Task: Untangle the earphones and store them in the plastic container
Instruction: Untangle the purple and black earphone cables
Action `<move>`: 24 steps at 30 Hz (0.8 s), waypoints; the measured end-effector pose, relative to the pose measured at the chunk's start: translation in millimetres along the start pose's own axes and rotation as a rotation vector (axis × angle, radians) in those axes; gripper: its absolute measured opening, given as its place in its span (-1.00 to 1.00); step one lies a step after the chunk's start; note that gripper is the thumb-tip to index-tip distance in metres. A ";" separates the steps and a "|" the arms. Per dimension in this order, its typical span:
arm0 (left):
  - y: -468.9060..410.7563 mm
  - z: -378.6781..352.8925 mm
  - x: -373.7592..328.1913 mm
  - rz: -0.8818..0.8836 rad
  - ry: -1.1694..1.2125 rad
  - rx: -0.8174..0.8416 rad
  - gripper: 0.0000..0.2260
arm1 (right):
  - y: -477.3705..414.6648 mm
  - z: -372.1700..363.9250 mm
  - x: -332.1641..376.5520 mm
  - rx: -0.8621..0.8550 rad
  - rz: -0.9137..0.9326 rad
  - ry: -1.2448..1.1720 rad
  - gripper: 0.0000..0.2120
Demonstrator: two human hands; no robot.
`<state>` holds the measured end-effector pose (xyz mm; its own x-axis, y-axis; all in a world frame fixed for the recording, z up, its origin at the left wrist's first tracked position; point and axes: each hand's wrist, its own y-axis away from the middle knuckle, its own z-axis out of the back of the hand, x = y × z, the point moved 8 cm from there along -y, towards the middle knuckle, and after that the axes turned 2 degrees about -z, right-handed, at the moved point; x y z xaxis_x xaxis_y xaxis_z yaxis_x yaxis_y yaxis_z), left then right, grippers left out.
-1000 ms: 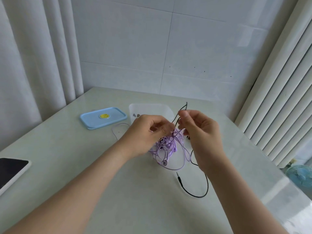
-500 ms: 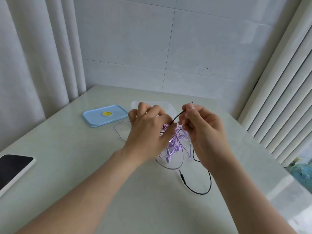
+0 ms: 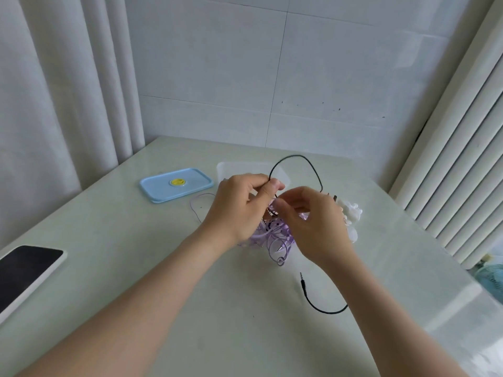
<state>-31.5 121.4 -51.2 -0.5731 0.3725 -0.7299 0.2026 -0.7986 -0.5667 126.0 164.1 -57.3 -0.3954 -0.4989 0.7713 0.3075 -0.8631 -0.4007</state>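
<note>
While the tangle of purple earphones (image 3: 273,238) lies near the middle of the bench (image 3: 136,281), it is partly covered by 2 hands. The black cord (image 3: 296,157) is pinched between the thumb and fingers of the left hand (image 3: 236,210). From there it is bent up into 1 big loop in the air. The other end of the loop is lost behind the right hand (image 3: 315,229). The fingers of the right hand are curled over the tangle, but whether anything is gripped by them cannot be told. The black plug (image 3: 302,280) is laid on the bench, closer to the near edge. The clear plastic container (image 3: 234,168) is set behind the hands, toward the far edge, with its top open. The blue lid (image 3: 176,184) is laid flat just beside it, on the side of the left edge. A blurry white thing (image 3: 351,212) is seen by the right hand. A phone (image 3: 27,270) is laid by the left edge, screen up.
</note>
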 end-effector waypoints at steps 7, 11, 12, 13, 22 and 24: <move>-2.3 21.0 -4.9 0.103 0.315 -0.313 -0.69 | -0.4 -1.2 -14.3 0.003 -0.055 0.255 -0.85; -1.7 40.0 24.2 0.412 0.774 -0.526 -0.68 | -2.5 7.2 -21.9 -0.025 -0.105 0.373 -0.84; 0.4 45.8 32.6 0.449 0.715 -0.552 -0.67 | -2.8 9.3 -21.3 -0.047 -0.104 0.393 -0.85; 2.5 51.3 37.8 0.467 0.621 -0.565 -0.66 | -2.7 11.0 -20.1 -0.068 -0.100 0.400 -0.85; 4.3 -4.9 2.7 0.150 -0.026 0.240 -0.85 | -1.7 14.1 -3.1 -0.169 0.094 0.280 -0.90; 3.4 -4.1 0.6 0.102 -0.028 0.181 -0.92 | -1.2 13.3 -0.6 -0.164 0.134 0.288 -0.90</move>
<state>-28.0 120.8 -55.1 -0.5795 0.2741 -0.7675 0.1160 -0.9044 -0.4106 137.4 166.5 -50.7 -0.5960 -0.5903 0.5444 0.2397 -0.7778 -0.5810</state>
